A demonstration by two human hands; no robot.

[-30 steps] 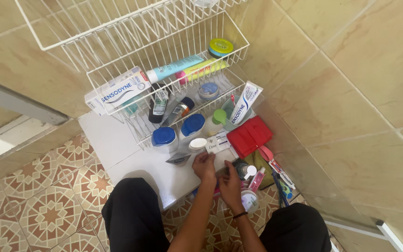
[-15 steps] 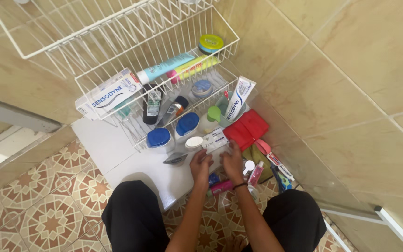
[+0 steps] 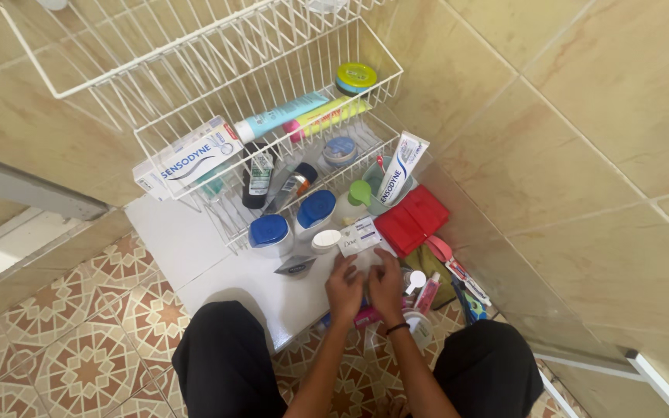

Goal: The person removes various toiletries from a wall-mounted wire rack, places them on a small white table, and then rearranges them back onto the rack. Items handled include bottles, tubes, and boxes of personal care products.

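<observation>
Room: tiled corner, beige wall tiles, patterned floor [image 3: 79, 340]; you crouch before a low white worktop [image 3: 218, 271].
Landmark: small white soap box [image 3: 359, 234], lying flat at the worktop's edge.
Your left hand [image 3: 344, 286]: just near side of the soap box, fingers reaching up to its lower edge; whether the grip is closed on it you cannot tell.
Your right hand [image 3: 386, 282]: beside the left one, below the soap box's right corner, fingertips at or almost at the box; grip not clear either.
Beside your hands: pink bottle [image 3: 367, 315] under them; white round cap [image 3: 416, 277] right of the right hand.
Left of the soap box: white jar lid [image 3: 325, 240] touching or nearly so; two blue-lidded jars [image 3: 271, 230] beyond it.
Right of the soap box: red pouch [image 3: 412, 220].
Beyond the soap box: white wire rack [image 3: 218, 46] on the wall, holding a toothpaste carton [image 3: 191, 157] and tubes.
</observation>
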